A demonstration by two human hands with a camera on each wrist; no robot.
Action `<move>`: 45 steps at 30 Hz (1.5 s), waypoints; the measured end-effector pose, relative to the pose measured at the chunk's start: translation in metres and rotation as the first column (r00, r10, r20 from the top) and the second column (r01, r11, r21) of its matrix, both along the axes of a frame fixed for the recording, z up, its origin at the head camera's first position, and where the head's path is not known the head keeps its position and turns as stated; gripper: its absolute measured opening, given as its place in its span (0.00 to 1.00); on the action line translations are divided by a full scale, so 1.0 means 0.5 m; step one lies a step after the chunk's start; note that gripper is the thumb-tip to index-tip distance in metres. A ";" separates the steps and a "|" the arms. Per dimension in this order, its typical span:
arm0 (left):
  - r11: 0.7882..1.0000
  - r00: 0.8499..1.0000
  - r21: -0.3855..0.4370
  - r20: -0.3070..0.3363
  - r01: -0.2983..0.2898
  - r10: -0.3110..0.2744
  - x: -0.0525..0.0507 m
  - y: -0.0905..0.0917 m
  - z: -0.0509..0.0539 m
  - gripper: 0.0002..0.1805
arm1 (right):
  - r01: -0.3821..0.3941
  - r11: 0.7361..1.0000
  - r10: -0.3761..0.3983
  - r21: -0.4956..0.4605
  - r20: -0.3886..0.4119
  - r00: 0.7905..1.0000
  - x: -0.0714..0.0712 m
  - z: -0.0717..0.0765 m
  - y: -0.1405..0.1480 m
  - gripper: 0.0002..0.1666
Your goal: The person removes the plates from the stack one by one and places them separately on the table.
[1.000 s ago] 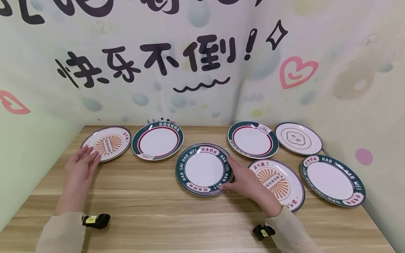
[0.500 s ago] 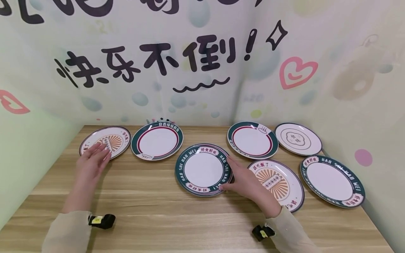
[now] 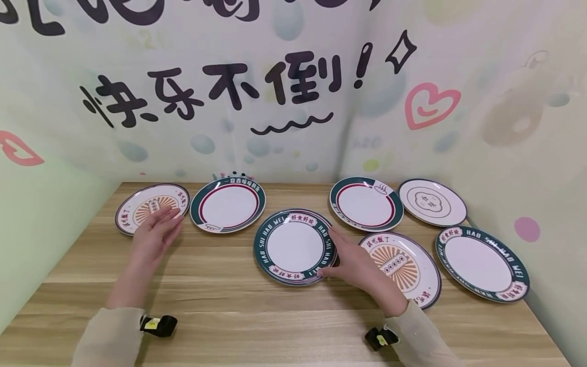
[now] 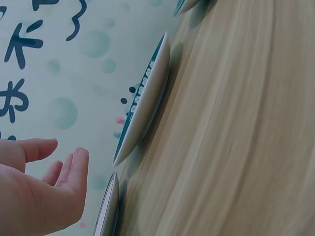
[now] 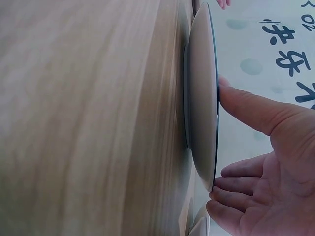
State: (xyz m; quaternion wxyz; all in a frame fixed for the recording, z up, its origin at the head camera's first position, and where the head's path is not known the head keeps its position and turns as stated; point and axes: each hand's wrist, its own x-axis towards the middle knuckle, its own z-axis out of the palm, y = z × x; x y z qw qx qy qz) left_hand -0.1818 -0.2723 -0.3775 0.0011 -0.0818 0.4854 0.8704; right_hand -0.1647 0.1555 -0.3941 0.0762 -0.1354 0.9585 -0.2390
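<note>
In the head view my left hand (image 3: pixel 155 235) is over the near right edge of a white plate (image 3: pixel 130 211) with an orange sunburst. Its fingers are loosely bent and hold nothing; the left wrist view shows a gap between thumb (image 4: pixel 42 149) and fingers. My right hand (image 3: pixel 355 261) touches the right rim of a green-rimmed plate (image 3: pixel 294 247) lying flat at the table's middle. Seen from the right wrist, its thumb (image 5: pixel 251 109) and fairly straight fingertips rest on that plate's edge (image 5: pixel 204 98), spread apart.
A green-rimmed plate with a red ring (image 3: pixel 229 206) lies between the hands, farther back. To the right are a similar plate (image 3: pixel 366 204), a white plate (image 3: pixel 432 201), a sunburst plate (image 3: pixel 405 267) and a large green-rimmed plate (image 3: pixel 479 262). A printed cloth (image 3: pixel 284 148) hangs behind the wooden table (image 3: pixel 206 316).
My left hand has moved to the right across the front of the sunburst plate, uncovering its left side. The right hand and the plates have stayed in place.
</note>
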 end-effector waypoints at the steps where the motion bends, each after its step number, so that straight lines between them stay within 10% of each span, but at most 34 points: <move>1: 1.000 1.000 -0.009 -0.003 0.010 -0.010 0.000 0.004 0.000 0.16 | -0.001 1.000 0.001 -0.002 -0.001 1.000 0.000 0.000 0.000 0.62; 23: 0.955 0.976 -0.208 0.093 0.214 -0.198 -0.002 0.088 -0.018 0.28 | -0.002 1.000 0.002 -0.014 0.016 1.000 0.002 0.005 -0.002 0.62; 45: 0.901 0.959 -0.331 0.120 0.282 -0.256 0.010 0.169 -0.033 0.33 | -0.008 1.000 0.008 -0.001 0.011 1.000 0.002 0.003 0.003 0.61</move>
